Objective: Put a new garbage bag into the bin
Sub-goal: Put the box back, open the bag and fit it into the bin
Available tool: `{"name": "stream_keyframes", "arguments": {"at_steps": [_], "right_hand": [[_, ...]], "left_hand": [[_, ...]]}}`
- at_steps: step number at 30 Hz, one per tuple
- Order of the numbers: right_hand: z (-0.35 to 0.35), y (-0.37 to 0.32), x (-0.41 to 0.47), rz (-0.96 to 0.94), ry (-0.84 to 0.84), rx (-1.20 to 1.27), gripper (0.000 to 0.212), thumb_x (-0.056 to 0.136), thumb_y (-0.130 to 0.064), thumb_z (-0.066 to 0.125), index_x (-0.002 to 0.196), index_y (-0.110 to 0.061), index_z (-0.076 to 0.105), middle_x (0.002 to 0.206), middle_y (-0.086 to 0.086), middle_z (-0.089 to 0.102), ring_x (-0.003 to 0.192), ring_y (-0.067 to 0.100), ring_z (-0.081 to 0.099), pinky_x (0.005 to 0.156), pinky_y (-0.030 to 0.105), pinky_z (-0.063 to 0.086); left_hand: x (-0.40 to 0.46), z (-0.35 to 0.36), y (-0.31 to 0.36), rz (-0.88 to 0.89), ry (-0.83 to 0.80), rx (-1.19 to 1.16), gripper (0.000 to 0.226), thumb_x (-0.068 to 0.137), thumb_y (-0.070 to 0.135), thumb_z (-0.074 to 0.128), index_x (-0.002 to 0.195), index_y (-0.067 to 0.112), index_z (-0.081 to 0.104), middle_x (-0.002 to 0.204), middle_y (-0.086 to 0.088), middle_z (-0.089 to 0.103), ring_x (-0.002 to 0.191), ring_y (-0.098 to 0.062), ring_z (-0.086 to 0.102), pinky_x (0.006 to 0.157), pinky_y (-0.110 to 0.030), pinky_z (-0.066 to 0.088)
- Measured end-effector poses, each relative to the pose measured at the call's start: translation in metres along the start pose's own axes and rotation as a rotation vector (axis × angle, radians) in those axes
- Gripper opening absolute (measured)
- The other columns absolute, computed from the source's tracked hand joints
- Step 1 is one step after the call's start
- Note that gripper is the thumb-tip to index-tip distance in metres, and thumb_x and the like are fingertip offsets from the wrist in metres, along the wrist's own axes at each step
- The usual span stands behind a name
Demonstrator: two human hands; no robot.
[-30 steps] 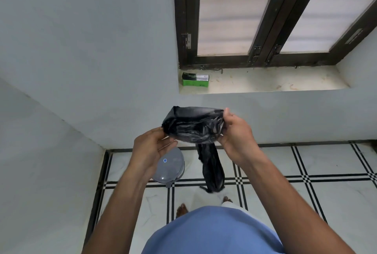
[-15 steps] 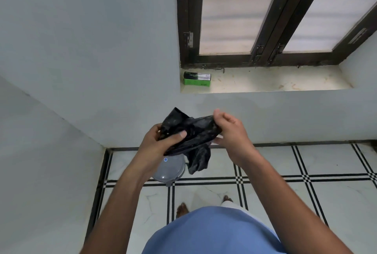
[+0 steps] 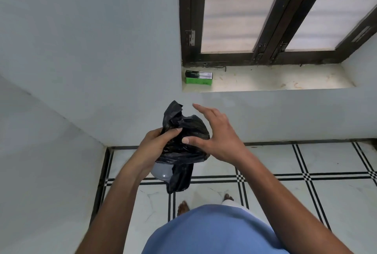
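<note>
Barely started tbh: gripped the crumpled black plastic garbage bag [image 3: 184,141] in left hand [image 3: 157,143], right hand [image 3: 216,137] splayed open with thumb on it, held above the grey round-lidded bin [image 3: 162,172], not yet unfolded or inside.

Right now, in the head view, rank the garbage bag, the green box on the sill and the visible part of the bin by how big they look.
1. Garbage bag, largest, though nearest the camera.
2. Bin, mostly hidden behind the bag.
3. Green box: similar to the bin's visible part, so that order is unsure.
</note>
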State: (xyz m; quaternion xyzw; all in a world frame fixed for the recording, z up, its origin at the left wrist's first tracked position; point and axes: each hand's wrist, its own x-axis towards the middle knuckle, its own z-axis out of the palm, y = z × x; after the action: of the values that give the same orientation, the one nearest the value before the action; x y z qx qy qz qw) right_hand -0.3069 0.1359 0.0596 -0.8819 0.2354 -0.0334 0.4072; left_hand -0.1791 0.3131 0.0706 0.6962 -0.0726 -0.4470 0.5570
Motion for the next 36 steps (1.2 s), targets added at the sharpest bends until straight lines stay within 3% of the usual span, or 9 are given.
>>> {"name": "stream_keyframes", "arguments": {"at_steps": [3, 5, 8, 11, 16, 21, 24, 28, 36], "right_hand": [[-0.002, 0.008, 0.01, 0.056, -0.059, 0.203, 0.052, 0.088, -0.061, 0.088, 0.133, -0.036, 0.076, 0.131, -0.015, 0.074, 0.127, 0.008, 0.067, 0.118, 0.044, 0.052], [-0.007, 0.01, 0.009, 0.104, -0.138, 0.442, 0.024, 0.1, -0.043, 0.082, 0.113, -0.022, 0.085, 0.112, -0.004, 0.084, 0.109, 0.017, 0.079, 0.111, 0.051, 0.058], [-0.017, 0.007, 0.004, 0.2, -0.209, 1.06, 0.03, 0.114, -0.025, 0.059, 0.125, -0.005, 0.079, 0.122, 0.018, 0.081, 0.112, 0.034, 0.077, 0.109, 0.053, 0.058], [-0.019, 0.013, 0.012, 0.475, -0.009, 1.539, 0.041, 0.115, -0.028, 0.051, 0.12, 0.002, 0.079, 0.118, 0.022, 0.082, 0.104, 0.037, 0.081, 0.104, 0.053, 0.061], [-0.004, 0.037, 0.022, 0.791, 0.289, 1.347, 0.04, 0.11, -0.035, 0.055, 0.128, -0.004, 0.075, 0.139, 0.021, 0.076, 0.122, 0.038, 0.076, 0.104, 0.052, 0.062], [-0.009, 0.01, 0.004, 0.632, -0.012, 0.863, 0.071, 0.087, -0.082, 0.072, 0.127, -0.024, 0.079, 0.119, 0.009, 0.084, 0.115, 0.028, 0.078, 0.102, 0.054, 0.064], [-0.007, -0.005, -0.002, 0.509, -0.182, 0.76, 0.057, 0.086, -0.063, 0.088, 0.124, -0.021, 0.083, 0.114, 0.002, 0.087, 0.113, 0.023, 0.081, 0.106, 0.051, 0.062], [0.002, -0.002, 0.005, 0.514, -0.023, 1.011, 0.037, 0.1, -0.029, 0.083, 0.126, -0.003, 0.079, 0.122, 0.018, 0.083, 0.118, 0.039, 0.08, 0.109, 0.051, 0.061], [0.003, 0.026, -0.003, 0.466, 0.064, 1.407, 0.057, 0.114, -0.044, 0.054, 0.142, 0.003, 0.07, 0.146, 0.027, 0.07, 0.136, 0.044, 0.068, 0.112, 0.053, 0.056]], "left_hand": [[-0.006, -0.007, 0.005, -0.052, -0.171, -0.193, 0.039, 0.103, 0.041, 0.067, 0.129, 0.014, 0.08, 0.13, -0.016, 0.078, 0.119, -0.033, 0.077, 0.102, -0.043, 0.058], [-0.012, -0.015, 0.005, -0.068, -0.286, -0.331, 0.042, 0.104, 0.042, 0.065, 0.13, 0.012, 0.079, 0.137, -0.018, 0.075, 0.125, -0.034, 0.074, 0.105, -0.043, 0.058], [-0.008, -0.022, -0.002, -0.081, -0.17, -0.519, 0.047, 0.104, 0.042, 0.066, 0.134, 0.009, 0.076, 0.137, -0.018, 0.075, 0.125, -0.035, 0.073, 0.107, -0.047, 0.055], [0.006, -0.032, -0.008, 0.004, 0.103, -0.706, 0.036, 0.111, 0.031, 0.053, 0.127, 0.009, 0.077, 0.134, -0.015, 0.076, 0.108, -0.029, 0.08, 0.093, -0.042, 0.059], [0.011, -0.05, -0.018, 0.02, 0.162, -0.784, 0.038, 0.114, 0.026, 0.043, 0.114, 0.008, 0.076, 0.117, -0.013, 0.08, 0.094, -0.025, 0.081, 0.092, -0.041, 0.056], [0.007, -0.035, -0.013, 0.006, 0.032, -0.648, 0.042, 0.111, 0.035, 0.056, 0.133, 0.003, 0.074, 0.135, -0.018, 0.075, 0.118, -0.031, 0.075, 0.103, -0.048, 0.056], [0.002, -0.025, -0.01, -0.008, -0.058, -0.44, 0.036, 0.099, 0.023, 0.075, 0.13, 0.005, 0.076, 0.131, -0.017, 0.077, 0.125, -0.034, 0.074, 0.11, -0.049, 0.054], [0.002, -0.033, -0.016, -0.033, 0.03, -0.349, 0.044, 0.088, 0.014, 0.085, 0.129, 0.001, 0.076, 0.126, -0.018, 0.08, 0.118, -0.035, 0.077, 0.106, -0.047, 0.057], [0.001, -0.084, -0.042, -0.05, 0.123, -0.537, 0.032, 0.109, 0.019, 0.054, 0.131, 0.007, 0.074, 0.133, -0.013, 0.077, 0.123, -0.029, 0.071, 0.113, -0.051, 0.051]]}}
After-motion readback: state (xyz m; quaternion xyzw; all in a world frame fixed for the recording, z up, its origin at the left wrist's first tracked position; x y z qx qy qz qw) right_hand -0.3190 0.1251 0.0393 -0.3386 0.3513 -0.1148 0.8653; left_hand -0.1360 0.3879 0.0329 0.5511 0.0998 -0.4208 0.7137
